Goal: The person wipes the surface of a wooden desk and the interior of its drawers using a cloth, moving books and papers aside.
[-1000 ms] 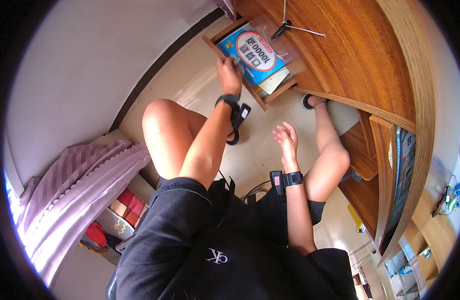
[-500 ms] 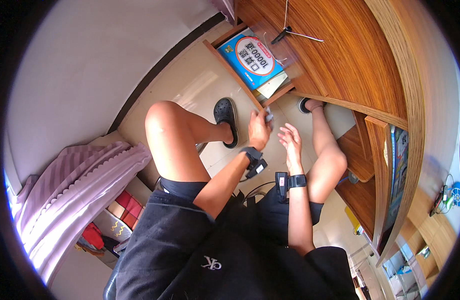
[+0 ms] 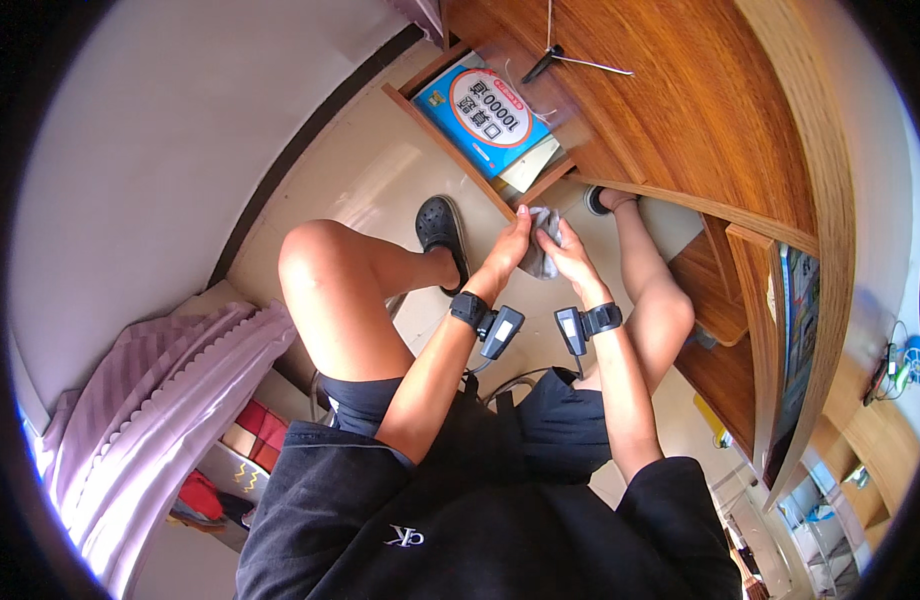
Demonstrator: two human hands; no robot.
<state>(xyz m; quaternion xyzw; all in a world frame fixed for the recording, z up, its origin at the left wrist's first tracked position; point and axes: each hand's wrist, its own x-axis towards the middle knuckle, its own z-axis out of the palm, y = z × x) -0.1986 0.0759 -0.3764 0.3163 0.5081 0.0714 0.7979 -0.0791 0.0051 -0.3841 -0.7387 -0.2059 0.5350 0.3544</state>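
Note:
Between my two hands is a crumpled grey-white cloth [image 3: 539, 262], just off the near corner of a pulled-out wooden drawer [image 3: 450, 147]. My left hand [image 3: 506, 247] is closed on the cloth's left side, thumb up. On the right side my right hand [image 3: 574, 260] grips it too, its thumb laid over the fabric. Part of the cloth is hidden behind the fingers. In the drawer lies a blue book [image 3: 496, 155] with a white oval on its cover, and pale papers [image 3: 530, 168] stick out under it.
A wooden desktop [image 3: 660, 110] hangs over the drawer's right side; on it lies a small black object [image 3: 543, 65] with white cords. Open shelves [image 3: 715, 400] stand at right. My dark clog [image 3: 440, 235] is on the floor below the drawer. Purple curtains [image 3: 170, 400] hang at left.
My right hand, open and apart before, has closed on the cloth. The cloth, bunched small in my left hand earlier, is now spread between both hands.

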